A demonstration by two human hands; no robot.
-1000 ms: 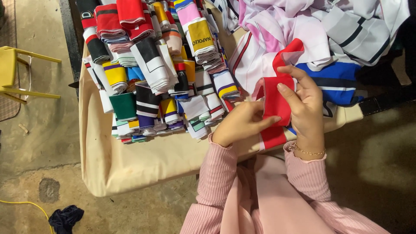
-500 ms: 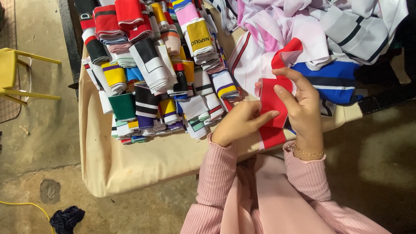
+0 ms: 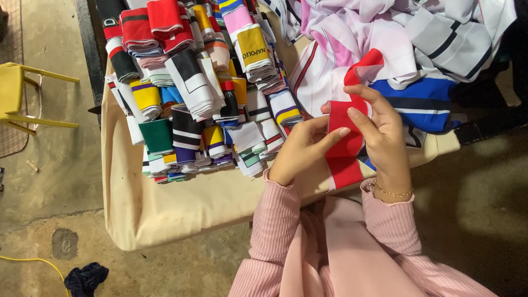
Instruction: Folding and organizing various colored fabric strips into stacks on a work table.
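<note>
Cloth-covered surface [image 3: 181, 209], folded strips stacked [image 3: 198, 93] at 10 o'clock. Red strip [image 3: 344, 137] pinched by left hand [image 3: 300, 148] and right hand [image 3: 382, 135], fingers clamped. Judged light, limp; best held at edges.

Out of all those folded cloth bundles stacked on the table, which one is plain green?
The green bundle at the left front of the pile, below a yellow one with purple edges. It is solid dark green; its neighbours are striped or mixed in colour.

Folded fabric bundles [image 3: 209, 93] are lying stacked on the cloth-covered bench [image 3: 165, 209]; a yellow chair [image 3: 22, 102] is standing on the floor [image 3: 49, 165] beside it.
</note>
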